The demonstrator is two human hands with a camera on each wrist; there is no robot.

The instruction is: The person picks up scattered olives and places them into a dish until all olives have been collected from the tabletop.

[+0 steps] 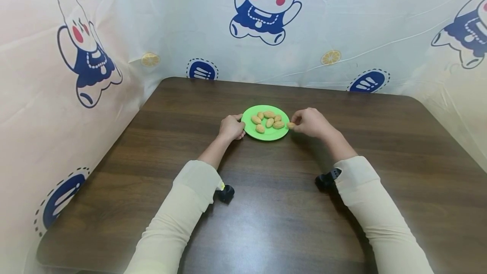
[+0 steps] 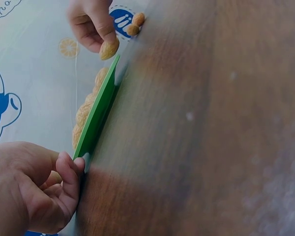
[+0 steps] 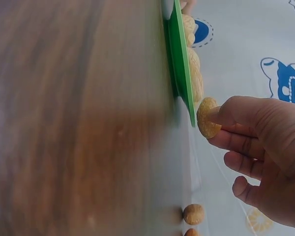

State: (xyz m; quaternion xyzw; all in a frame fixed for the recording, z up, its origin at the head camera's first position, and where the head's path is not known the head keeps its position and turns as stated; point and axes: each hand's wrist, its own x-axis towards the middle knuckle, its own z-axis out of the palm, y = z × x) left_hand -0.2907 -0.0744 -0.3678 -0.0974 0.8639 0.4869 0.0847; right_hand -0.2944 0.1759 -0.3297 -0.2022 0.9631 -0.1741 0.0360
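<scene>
Green plate (image 1: 266, 137) is resting between left hand's (image 1: 231, 127) gripping fingers, best held steady; right hand (image 1: 313, 122) is pinching a nut (image 3: 202, 117).

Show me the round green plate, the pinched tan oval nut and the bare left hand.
Round green plate (image 1: 272, 134): head view, bare front part.
Pinched tan oval nut (image 3: 203, 118): right wrist view, uncovered side.
Bare left hand (image 1: 231, 128): head view, back of hand.

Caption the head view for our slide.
Left hand grips a green plate of nuts; right hand pinches another nut.
</scene>
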